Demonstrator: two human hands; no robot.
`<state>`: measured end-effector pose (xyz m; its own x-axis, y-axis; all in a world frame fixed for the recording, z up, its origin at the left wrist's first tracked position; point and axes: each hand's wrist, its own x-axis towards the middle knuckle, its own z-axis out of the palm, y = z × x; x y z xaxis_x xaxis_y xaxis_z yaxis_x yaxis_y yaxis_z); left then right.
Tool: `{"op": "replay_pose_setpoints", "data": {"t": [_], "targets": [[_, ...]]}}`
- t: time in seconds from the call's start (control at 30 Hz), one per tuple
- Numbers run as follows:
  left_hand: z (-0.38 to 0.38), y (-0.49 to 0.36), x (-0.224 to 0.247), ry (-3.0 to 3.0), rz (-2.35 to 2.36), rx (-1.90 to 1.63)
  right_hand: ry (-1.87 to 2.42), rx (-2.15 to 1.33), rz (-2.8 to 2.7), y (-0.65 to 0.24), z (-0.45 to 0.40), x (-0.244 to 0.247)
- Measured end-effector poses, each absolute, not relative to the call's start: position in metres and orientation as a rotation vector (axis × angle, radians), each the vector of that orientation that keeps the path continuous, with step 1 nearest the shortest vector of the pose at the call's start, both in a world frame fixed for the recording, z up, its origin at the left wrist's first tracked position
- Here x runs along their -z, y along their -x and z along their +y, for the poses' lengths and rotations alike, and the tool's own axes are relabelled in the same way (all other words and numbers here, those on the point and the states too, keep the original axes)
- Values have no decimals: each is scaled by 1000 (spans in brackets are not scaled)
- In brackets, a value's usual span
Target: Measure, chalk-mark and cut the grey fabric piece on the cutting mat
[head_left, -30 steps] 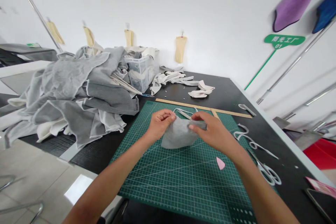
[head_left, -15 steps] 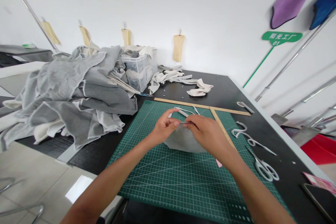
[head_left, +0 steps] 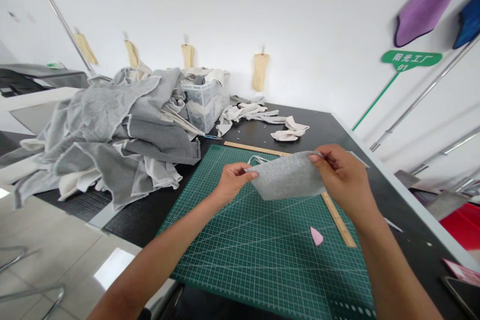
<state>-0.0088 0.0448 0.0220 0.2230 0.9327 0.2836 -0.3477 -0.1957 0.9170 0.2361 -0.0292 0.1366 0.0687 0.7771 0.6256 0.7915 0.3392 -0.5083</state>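
Note:
A light grey piece of fabric (head_left: 288, 177) is stretched between my hands above the green cutting mat (head_left: 240, 250). My left hand (head_left: 234, 180) pinches its left upper corner between thumb and fingers. At the opposite upper corner, my right hand (head_left: 339, 175) grips the cloth the same way. Thin pale strips (head_left: 258, 159) show behind the fabric near my left fingers. A pink tailor's chalk (head_left: 317, 236) lies on the mat below the cloth. Partly behind my right hand and the fabric is a wooden ruler (head_left: 339, 220); another wooden ruler (head_left: 251, 148) lies along the mat's far edge.
A big heap of grey cloth (head_left: 101, 115) covers the table's left side, beside a clear plastic bin (head_left: 204, 105) of fabric. Blue-handled snips (head_left: 213, 136) lie before the bin. Fabric scraps (head_left: 290, 130) sit farther back. A phone (head_left: 463, 297) rests at the right edge.
My hands have moved apart, the right one shifting right and slightly up, spreading the fabric wide. The tailor's chalk is now uncovered, while my right hand and forearm hide the white-handled scissors.

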Motion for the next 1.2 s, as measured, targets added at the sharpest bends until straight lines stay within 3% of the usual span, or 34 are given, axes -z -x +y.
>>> {"op": "replay_pose_setpoints", "data": {"t": [0.17, 0.37, 0.67, 0.83, 1.07, 1.2], "targets": [[48, 12, -20, -1102, 666, -1366, 1390, -144, -1629, -244, -10, -121], [57, 23, -26, -1323, 832, -1591, 1238, -410, -1617, -253, 7, -103], [59, 39, -36, -1796, 902, -1782, 1218, -272, -1663, -259, 16, -95], [66, 40, -33, -1533, 812, -1524, 1240, -505, -1534, -255, 10, -99], [76, 73, -35, -1467, 653, -726, 1385, -1175, -1548, -245, -3, -107], [89, 83, -19, -1661, 879, -544, 1757, -1159, -1735, -232, 10, -76]]}}
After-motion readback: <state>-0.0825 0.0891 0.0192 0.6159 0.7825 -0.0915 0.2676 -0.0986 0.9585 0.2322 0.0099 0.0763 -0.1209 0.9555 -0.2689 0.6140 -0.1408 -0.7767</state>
